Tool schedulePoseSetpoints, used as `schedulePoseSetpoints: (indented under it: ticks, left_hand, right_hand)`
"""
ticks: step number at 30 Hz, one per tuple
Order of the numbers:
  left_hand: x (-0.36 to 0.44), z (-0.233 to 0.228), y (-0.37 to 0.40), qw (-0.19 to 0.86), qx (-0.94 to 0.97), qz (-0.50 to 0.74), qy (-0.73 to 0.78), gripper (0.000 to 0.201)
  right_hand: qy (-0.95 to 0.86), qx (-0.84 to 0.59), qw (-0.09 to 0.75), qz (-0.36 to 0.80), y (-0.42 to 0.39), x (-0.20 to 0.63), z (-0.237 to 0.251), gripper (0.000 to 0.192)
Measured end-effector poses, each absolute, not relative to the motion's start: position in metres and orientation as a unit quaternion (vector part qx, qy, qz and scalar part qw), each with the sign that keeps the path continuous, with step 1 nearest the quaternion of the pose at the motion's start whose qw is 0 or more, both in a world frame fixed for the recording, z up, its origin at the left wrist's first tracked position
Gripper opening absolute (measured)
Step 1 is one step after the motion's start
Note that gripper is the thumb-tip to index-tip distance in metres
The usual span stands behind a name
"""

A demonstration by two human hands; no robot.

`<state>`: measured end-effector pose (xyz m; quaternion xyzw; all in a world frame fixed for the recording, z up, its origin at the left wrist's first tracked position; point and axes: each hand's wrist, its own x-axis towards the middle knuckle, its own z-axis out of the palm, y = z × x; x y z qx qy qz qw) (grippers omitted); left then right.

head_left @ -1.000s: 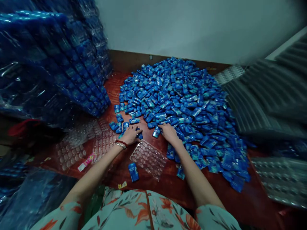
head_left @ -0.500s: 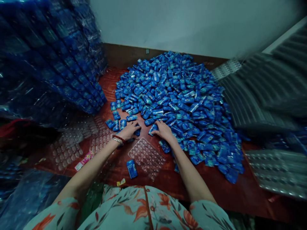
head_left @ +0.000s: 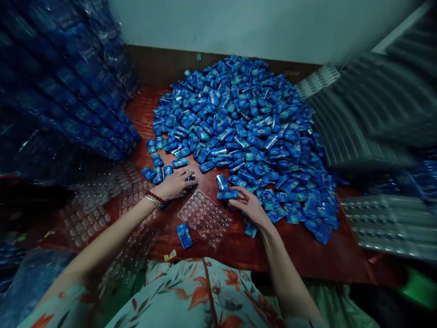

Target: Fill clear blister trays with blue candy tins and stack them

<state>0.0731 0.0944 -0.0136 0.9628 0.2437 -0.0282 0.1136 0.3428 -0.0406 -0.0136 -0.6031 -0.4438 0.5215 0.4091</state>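
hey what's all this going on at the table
Someone's right hand pinches a small blue pack near a large heap of similar packs. The left hand is among loose packs; whether it holds one isn't clear. A clear moulded tray lies on the reddish table, nearer the body than the hands.

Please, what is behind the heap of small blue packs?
Behind the heap of small blue packs, a brown strip and a pale wall show. The heap covers part of the strip; anything low behind it cannot be seen.

Blue packets [head_left: 239,127], reddish-brown table [head_left: 317,262], orange-flowered shirt [head_left: 180,296]
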Motion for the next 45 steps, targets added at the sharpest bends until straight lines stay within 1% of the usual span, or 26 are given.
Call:
schedulePoseSetpoints:
  ticks: [2, 4, 7, 9, 10, 12, 14, 16, 18, 19, 21, 24, 28, 31, 33, 35, 37, 39, 41, 43, 45]
  left_hand:
    - [0.079, -0.015, 0.092, 0.099, 0.968, -0.054, 0.225, 0.047]
    - [0.084, -0.017, 0.093, 0.084, 0.971, -0.07, 0.214, 0.046]
    - [0.089, -0.02, 0.1, 0.08, 0.974, -0.063, 0.203, 0.042]
    - [0.089, -0.019, 0.107, 0.103, 0.971, -0.04, 0.214, 0.035]
    - [0.087, -0.018, 0.11, 0.124, 0.965, -0.02, 0.229, 0.031]
    - [0.083, -0.016, 0.113, 0.186, 0.938, 0.046, 0.288, 0.024]
    - [0.076, -0.015, 0.109, 0.279, 0.881, 0.131, 0.358, 0.028]
    - [0.069, -0.013, 0.099, 0.393, 0.803, 0.199, 0.401, 0.032]
    - [0.063, -0.01, 0.084, 0.503, 0.731, 0.23, 0.4, 0.036]
    - [0.061, -0.008, 0.077, 0.545, 0.704, 0.238, 0.388, 0.037]
    - [0.058, -0.003, 0.063, 0.59, 0.68, 0.246, 0.36, 0.041]
    - [0.057, 0.002, 0.051, 0.576, 0.693, 0.261, 0.346, 0.037]
    - [0.061, -0.006, 0.043, 0.53, 0.72, 0.268, 0.359, 0.029]
    - [0.067, -0.017, 0.034, 0.509, 0.716, 0.267, 0.396, 0.029]
    - [0.073, -0.023, 0.027, 0.488, 0.727, 0.271, 0.4, 0.03]
    - [0.08, -0.026, 0.022, 0.455, 0.752, 0.285, 0.382, 0.027]
    - [0.086, -0.027, 0.02, 0.426, 0.77, 0.301, 0.368, 0.024]
    - [0.09, -0.027, 0.02, 0.413, 0.776, 0.307, 0.364, 0.022]
    - [0.091, -0.029, 0.021, 0.41, 0.785, 0.297, 0.357, 0.02]
    - [0.091, -0.03, 0.021, 0.401, 0.806, 0.271, 0.341, 0.018]
    - [0.09, -0.031, 0.02, 0.375, 0.839, 0.232, 0.32, 0.019]
  right_hand:
    - [-0.398, -0.59, 0.419, 0.565, -0.064, 0.346, -0.015, 0.043]
    - [-0.381, -0.622, 0.436, 0.527, -0.083, 0.343, -0.019, 0.038]
    - [-0.447, -0.689, 0.424, 0.381, -0.097, 0.334, -0.028, 0.029]
    - [-0.527, -0.706, 0.387, 0.272, -0.098, 0.329, -0.034, 0.022]
    - [-0.562, -0.708, 0.362, 0.227, -0.097, 0.328, -0.037, 0.022]
    - [-0.607, -0.713, 0.312, 0.163, -0.092, 0.327, -0.042, 0.028]
    - [-0.618, -0.722, 0.283, 0.133, -0.088, 0.326, -0.043, 0.032]
    - [-0.617, -0.724, 0.281, 0.124, -0.082, 0.323, -0.04, 0.032]
    - [-0.621, -0.726, 0.273, 0.112, -0.075, 0.319, -0.036, 0.035]
    - [-0.628, -0.729, 0.255, 0.101, -0.071, 0.316, -0.033, 0.038]
    - [-0.647, -0.732, 0.196, 0.079, -0.062, 0.311, -0.029, 0.041]
    - [-0.681, -0.72, 0.113, 0.073, -0.049, 0.307, -0.026, 0.034]
    - [-0.701, -0.704, 0.082, 0.081, -0.041, 0.303, -0.025, 0.032]
    - [-0.699, -0.704, 0.085, 0.094, -0.039, 0.299, -0.027, 0.033]
    - [-0.687, -0.711, 0.105, 0.112, -0.036, 0.297, -0.029, 0.031]
    - [-0.669, -0.716, 0.151, 0.13, -0.033, 0.299, -0.031, 0.026]
    - [-0.647, -0.711, 0.223, 0.158, -0.035, 0.303, -0.031, 0.021]
    - [-0.617, -0.7, 0.295, 0.204, -0.045, 0.308, -0.028, 0.02]
    - [-0.579, -0.693, 0.345, 0.257, -0.061, 0.311, -0.024, 0.021]
    - [-0.549, -0.699, 0.36, 0.284, -0.082, 0.309, -0.022, 0.023]
    - [-0.54, -0.712, 0.354, 0.275, -0.1, 0.303, -0.024, 0.022]
